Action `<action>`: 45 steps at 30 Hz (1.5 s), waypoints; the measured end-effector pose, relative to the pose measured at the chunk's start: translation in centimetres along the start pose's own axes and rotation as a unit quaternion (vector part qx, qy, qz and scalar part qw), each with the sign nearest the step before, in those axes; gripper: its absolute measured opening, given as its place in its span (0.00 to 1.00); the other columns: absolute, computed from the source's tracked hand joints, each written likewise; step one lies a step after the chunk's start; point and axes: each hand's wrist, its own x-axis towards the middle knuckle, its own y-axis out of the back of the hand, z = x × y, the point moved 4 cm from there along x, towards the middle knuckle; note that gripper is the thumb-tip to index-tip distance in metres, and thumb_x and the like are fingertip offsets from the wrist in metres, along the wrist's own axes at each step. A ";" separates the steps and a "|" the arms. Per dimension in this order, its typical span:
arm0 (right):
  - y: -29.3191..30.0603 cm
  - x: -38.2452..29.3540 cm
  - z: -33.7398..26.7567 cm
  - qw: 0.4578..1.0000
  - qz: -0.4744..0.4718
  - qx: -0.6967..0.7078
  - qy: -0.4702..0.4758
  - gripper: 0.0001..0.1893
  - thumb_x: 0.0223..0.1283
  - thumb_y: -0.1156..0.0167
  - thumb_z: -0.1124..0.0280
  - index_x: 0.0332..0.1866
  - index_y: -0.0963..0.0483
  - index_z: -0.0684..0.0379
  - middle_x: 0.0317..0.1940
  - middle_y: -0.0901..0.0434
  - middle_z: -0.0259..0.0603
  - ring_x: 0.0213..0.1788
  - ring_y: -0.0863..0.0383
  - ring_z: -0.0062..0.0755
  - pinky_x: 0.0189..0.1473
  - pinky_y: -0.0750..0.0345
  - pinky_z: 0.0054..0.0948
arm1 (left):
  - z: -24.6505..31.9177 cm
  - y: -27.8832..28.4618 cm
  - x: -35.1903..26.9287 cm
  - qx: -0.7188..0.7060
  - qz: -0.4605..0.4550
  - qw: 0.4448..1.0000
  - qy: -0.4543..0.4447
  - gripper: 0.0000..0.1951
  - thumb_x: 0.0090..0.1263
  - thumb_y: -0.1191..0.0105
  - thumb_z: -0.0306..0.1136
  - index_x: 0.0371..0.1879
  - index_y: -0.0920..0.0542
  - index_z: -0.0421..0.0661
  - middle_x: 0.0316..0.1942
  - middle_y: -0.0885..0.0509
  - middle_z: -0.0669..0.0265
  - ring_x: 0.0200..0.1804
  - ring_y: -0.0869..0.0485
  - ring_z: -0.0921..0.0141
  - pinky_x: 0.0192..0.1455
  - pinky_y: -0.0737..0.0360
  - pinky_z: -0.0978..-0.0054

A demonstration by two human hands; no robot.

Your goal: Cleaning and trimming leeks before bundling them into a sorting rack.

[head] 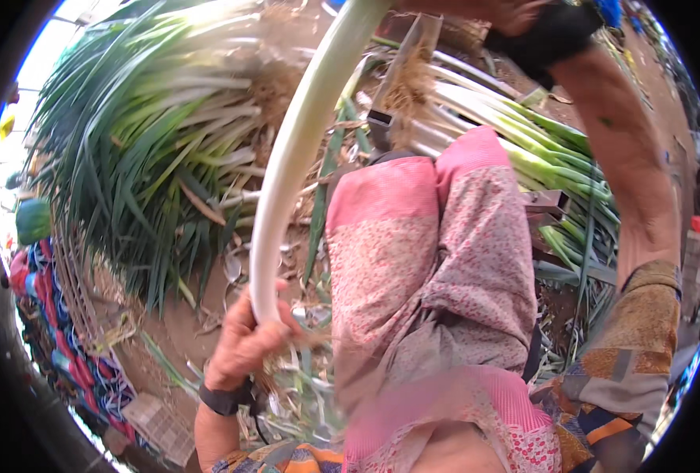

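Note:
A long leek (293,159) with a thick white shank stands in front of me, bowed and slanting up past the top edge of the head view. My left hand (246,343) is closed around its lower end, and fine roots hang blurred beside my fingers. My right hand (506,13) is at the top edge, close to the leek's upper part. Its fingers are largely cut off, so I cannot see whether they touch the leek. Dark bands circle both wrists. Below the leek lie my knees in floral trousers with pink patches (385,189).
A large heap of leeks (166,136) lies on the left, roots inward. More leeks (521,136) rest on the right by a metal frame (545,202). Leaf scraps (302,378) litter the soil. A plastic crate (157,423) and colourful cloth bundles (57,331) sit at far left.

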 end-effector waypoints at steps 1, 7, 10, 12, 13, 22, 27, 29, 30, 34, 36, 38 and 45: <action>2.3 -1.0 1.0 0.995 -0.060 -0.073 -0.021 0.04 0.56 0.45 0.70 0.33 0.26 0.58 0.22 0.23 0.39 0.22 0.22 0.33 0.28 0.22 0.35 | 0.8 0.7 1.3 0.055 0.016 0.997 -0.050 0.25 0.59 0.46 0.30 0.57 0.35 0.41 0.31 0.25 0.69 0.33 0.24 0.76 0.38 0.24 0.77; 12.2 -10.8 4.5 0.964 -0.193 -0.136 -0.125 0.07 0.59 0.50 0.67 0.30 0.29 0.58 0.16 0.29 0.38 0.19 0.27 0.33 0.24 0.26 0.30 | 7.3 1.1 8.8 0.502 0.116 0.827 -0.225 0.20 0.57 0.51 0.24 0.51 0.30 0.42 0.32 0.22 0.56 0.31 0.22 0.64 0.34 0.26 0.71; 16.4 -19.1 5.3 0.924 -0.271 -0.134 -0.237 0.04 0.51 0.50 0.78 0.32 0.29 0.59 0.19 0.28 0.44 0.26 0.24 0.41 0.30 0.24 0.32 | 7.1 6.9 11.4 0.795 0.176 0.558 -0.160 0.21 0.56 0.51 0.23 0.51 0.31 0.44 0.34 0.22 0.53 0.37 0.22 0.52 0.38 0.26 0.56; 19.0 -24.4 5.5 0.884 -0.324 -0.134 -0.311 0.10 0.46 0.51 0.85 0.34 0.29 0.60 0.21 0.28 0.48 0.31 0.22 0.46 0.35 0.23 0.33 | 7.0 7.9 12.6 0.839 0.137 0.522 -0.065 0.23 0.55 0.48 0.26 0.54 0.32 0.44 0.35 0.24 0.53 0.39 0.24 0.52 0.40 0.27 0.58; 17.4 -28.0 5.6 0.820 -0.414 -0.050 -0.393 0.14 0.41 0.55 0.89 0.33 0.31 0.61 0.23 0.28 0.52 0.31 0.22 0.49 0.34 0.24 0.34 | 7.8 6.9 12.9 0.841 0.122 0.527 -0.015 0.27 0.54 0.46 0.27 0.57 0.33 0.44 0.37 0.24 0.53 0.41 0.26 0.51 0.43 0.29 0.58; 4.1 -39.9 -1.8 0.620 -0.516 0.074 -0.587 0.18 0.40 0.50 0.80 0.43 0.31 0.63 0.31 0.23 0.58 0.39 0.22 0.56 0.41 0.24 0.46 | 12.6 -21.0 28.5 0.666 -0.031 0.603 -0.438 0.13 0.58 0.58 0.22 0.42 0.28 0.37 0.39 0.24 0.50 0.45 0.25 0.54 0.48 0.27 0.62; -2.4 -43.1 -3.7 0.587 -0.508 0.153 -0.611 0.17 0.45 0.49 0.78 0.45 0.30 0.64 0.37 0.22 0.58 0.43 0.21 0.53 0.46 0.24 0.44 | 4.1 -21.2 42.0 0.621 0.030 0.610 -0.491 0.13 0.59 0.56 0.24 0.43 0.24 0.41 0.45 0.24 0.52 0.52 0.29 0.53 0.56 0.32 0.60; -3.9 -43.8 -4.4 0.605 -0.500 0.177 -0.594 0.17 0.44 0.48 0.78 0.44 0.30 0.64 0.34 0.22 0.57 0.41 0.21 0.54 0.44 0.25 0.45 | 0.8 -18.0 46.8 0.620 -0.040 0.685 -0.381 0.12 0.58 0.56 0.25 0.40 0.24 0.42 0.42 0.23 0.54 0.53 0.30 0.55 0.56 0.33 0.59; -4.6 -44.9 -4.9 0.621 -0.484 0.171 -0.592 0.17 0.43 0.48 0.78 0.44 0.31 0.64 0.34 0.22 0.55 0.41 0.22 0.53 0.43 0.25 0.45 | -0.5 -17.5 48.1 0.615 -0.027 0.694 -0.373 0.09 0.58 0.57 0.26 0.35 0.24 0.42 0.39 0.23 0.55 0.51 0.29 0.56 0.55 0.33 0.59; -2.0 -47.9 -5.5 0.699 -0.473 0.086 -0.529 0.21 0.42 0.45 0.77 0.48 0.32 0.59 0.38 0.24 0.46 0.44 0.23 0.46 0.43 0.26 0.41 | -1.4 -18.5 48.4 0.567 0.034 0.649 -0.506 0.06 0.57 0.58 0.25 0.29 0.26 0.43 0.34 0.25 0.57 0.46 0.29 0.58 0.56 0.36 0.62; 1.1 -48.8 -5.4 0.668 -0.529 0.064 -0.519 0.27 0.39 0.43 0.78 0.53 0.33 0.58 0.39 0.26 0.42 0.47 0.25 0.42 0.48 0.29 0.37 | -1.6 -17.8 48.0 0.566 0.042 0.651 -0.504 0.09 0.58 0.59 0.26 0.34 0.24 0.44 0.37 0.24 0.59 0.49 0.28 0.60 0.61 0.40 0.59; 4.7 -50.6 -5.8 0.675 -0.509 0.070 -0.530 0.30 0.39 0.43 0.80 0.56 0.35 0.57 0.42 0.26 0.42 0.49 0.26 0.40 0.50 0.30 0.38 | -2.1 -17.0 48.6 0.596 0.078 0.655 -0.459 0.12 0.59 0.59 0.27 0.38 0.23 0.44 0.42 0.23 0.60 0.54 0.30 0.62 0.64 0.43 0.59; 6.8 -52.4 -5.4 0.650 -0.545 0.066 -0.526 0.33 0.35 0.41 0.83 0.57 0.36 0.58 0.46 0.26 0.42 0.50 0.27 0.44 0.47 0.27 0.36 | -1.7 -17.5 48.1 0.617 0.073 0.646 -0.443 0.14 0.60 0.58 0.28 0.43 0.23 0.43 0.47 0.23 0.62 0.59 0.31 0.64 0.68 0.48 0.60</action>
